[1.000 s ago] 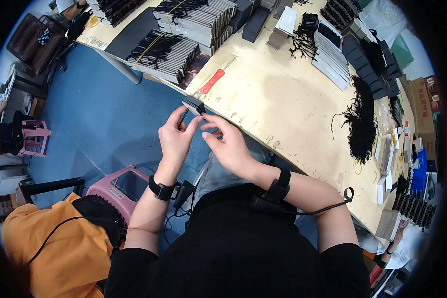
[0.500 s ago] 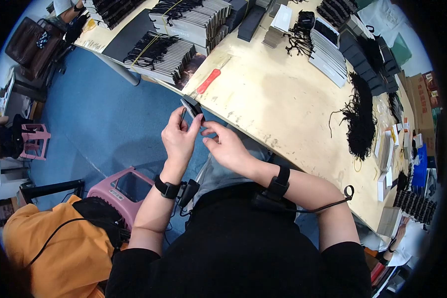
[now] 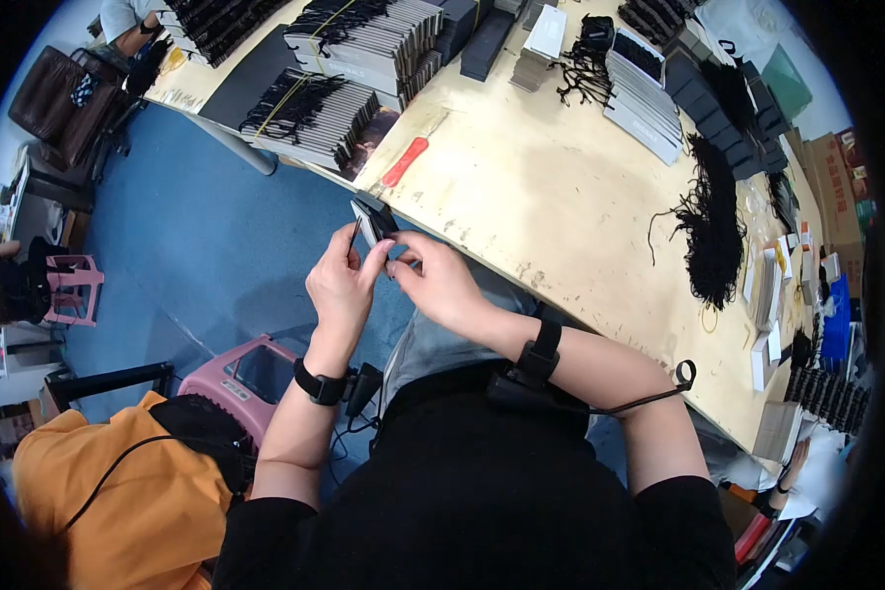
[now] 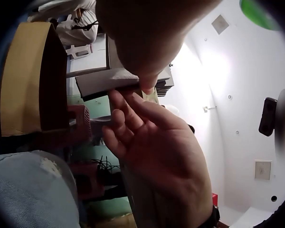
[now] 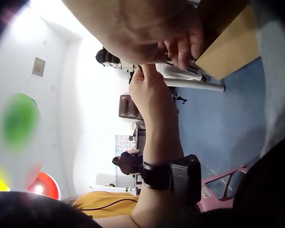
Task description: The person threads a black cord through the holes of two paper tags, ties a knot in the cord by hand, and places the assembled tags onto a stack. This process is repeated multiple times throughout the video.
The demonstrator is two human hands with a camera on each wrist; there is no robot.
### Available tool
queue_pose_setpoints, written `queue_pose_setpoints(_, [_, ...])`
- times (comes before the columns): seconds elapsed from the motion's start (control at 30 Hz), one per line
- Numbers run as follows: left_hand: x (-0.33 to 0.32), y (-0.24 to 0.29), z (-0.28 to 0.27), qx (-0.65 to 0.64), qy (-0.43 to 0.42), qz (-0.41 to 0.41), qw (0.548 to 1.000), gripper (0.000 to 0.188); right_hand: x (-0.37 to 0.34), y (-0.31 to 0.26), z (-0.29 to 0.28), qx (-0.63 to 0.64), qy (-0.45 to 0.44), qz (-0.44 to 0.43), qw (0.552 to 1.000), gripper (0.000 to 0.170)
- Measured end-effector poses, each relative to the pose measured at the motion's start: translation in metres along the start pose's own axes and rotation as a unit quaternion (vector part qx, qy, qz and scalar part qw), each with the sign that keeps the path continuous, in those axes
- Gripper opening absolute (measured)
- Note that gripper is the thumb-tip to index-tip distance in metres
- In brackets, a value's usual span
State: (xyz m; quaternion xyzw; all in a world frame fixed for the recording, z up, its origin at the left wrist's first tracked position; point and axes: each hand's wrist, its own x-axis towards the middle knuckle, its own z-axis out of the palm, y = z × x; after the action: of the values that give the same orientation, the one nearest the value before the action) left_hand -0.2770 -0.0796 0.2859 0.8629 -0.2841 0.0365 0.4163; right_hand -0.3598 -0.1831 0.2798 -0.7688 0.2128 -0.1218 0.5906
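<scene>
Head view: left grip (image 3: 340, 285) pinches a box (image 3: 375, 222) beside table (image 3: 560, 221), red-handled tool (image 3: 405, 162) beyond; right grip (image 3: 441, 286) unclear.

A plain black top (image 3: 492, 482) is worn, its short sleeves (image 3: 265, 521) ended above the elbows. The legs are covered by pale blue-grey jeans (image 3: 418, 334) — in the left wrist view the denim is marked by a whitish, worn patch (image 4: 51, 167). Both forearms are banded in black: the left strap (image 3: 322, 382) is fitted with a boxy dark unit (image 3: 364, 388), and the right strap (image 3: 544, 346) is joined to a flat black housing (image 3: 511, 391) — beside it a thin black cable (image 3: 649, 398) is seen, curled into a loop
</scene>
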Motion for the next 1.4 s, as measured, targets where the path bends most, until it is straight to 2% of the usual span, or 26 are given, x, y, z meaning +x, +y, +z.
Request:
queue_pose_setpoints(0.07, [0.000,0.000,-0.002,-0.001,-0.017,0.000,1.000,0.032,0.006,0.000,-0.001,0.016,-0.060,0.049,0.997,0.021])
queue_pose_setpoints(0.2, [0.003,-0.001,-0.007,0.003,-0.032,-0.002,0.999,0.031,0.008,0.006,0.001,0.027,-0.063,0.056,0.996,0.018])
queue_pose_setpoints(0.27, [0.004,-0.003,-0.009,-0.022,-0.064,-0.007,0.998,0.032,0.008,0.015,0.003,0.141,-0.075,0.044,0.986,0.021])
queue_pose_setpoints(0.4, [0.008,-0.008,-0.015,-0.042,-0.095,-0.005,0.995,0.039,0.012,0.020,-0.002,0.106,-0.089,0.046,0.989,0.026])
queue_pose_setpoints(0.47, [0.009,-0.008,-0.017,-0.048,-0.120,-0.005,0.992,0.038,0.015,0.035,0.002,0.155,-0.135,0.039,0.978,0.030])
queue_pose_setpoints(0.57, [0.010,-0.009,-0.017,-0.044,-0.115,0.000,0.992,0.036,0.013,0.029,0.006,0.181,-0.110,-0.001,0.977,0.032])
queue_pose_setpoints(0.7, [0.008,-0.008,-0.018,-0.019,-0.100,0.013,0.995,0.035,0.013,0.027,0.003,0.166,-0.130,0.019,0.977,0.032])
queue_pose_setpoints(0.8, [0.009,-0.004,-0.021,-0.001,-0.101,0.004,0.995,0.036,0.011,0.026,0.001,0.167,-0.103,0.020,0.980,0.032])
queue_pose_setpoints(0.87, [0.010,-0.002,-0.023,0.009,-0.102,-0.001,0.995,0.038,0.011,0.029,0.000,0.120,-0.050,-0.020,0.991,0.028])
queue_pose_setpoints(0.9, [0.010,0.000,-0.024,0.010,-0.102,-0.001,0.995,0.038,0.010,0.031,0.000,0.121,-0.050,-0.020,0.991,0.028])
queue_pose_setpoints(0.97, [0.010,0.003,-0.026,0.027,-0.105,-0.011,0.994,0.040,0.006,0.034,0.001,-0.018,0.030,0.051,0.998,0.026])
queue_pose_setpoints(1.0, [0.010,0.003,-0.026,0.027,-0.105,-0.010,0.994,0.040,0.002,0.029,0.001,-0.018,0.031,0.050,0.998,0.026])
queue_pose_setpoints(1.07, [0.009,0.002,-0.025,0.032,-0.100,-0.009,0.994,0.039,-0.007,0.009,-0.003,-0.017,0.013,-0.053,0.998,0.025])
queue_pose_setpoints(1.17, [0.010,0.008,-0.025,0.002,-0.114,-0.049,0.992,0.037,-0.008,-0.009,0.001,-0.078,0.008,-0.089,0.993,0.028])
queue_pose_setpoints(1.33, [0.009,0.005,-0.030,-0.059,-0.141,-0.072,0.986,0.034,0.001,-0.019,0.008,-0.054,0.004,-0.074,0.996,0.024])
queue_pose_setpoints(1.4, [0.007,-0.001,-0.033,-0.079,-0.157,-0.078,0.981,0.032,0.002,-0.024,0.008,-0.147,-0.009,-0.070,0.987,0.020])
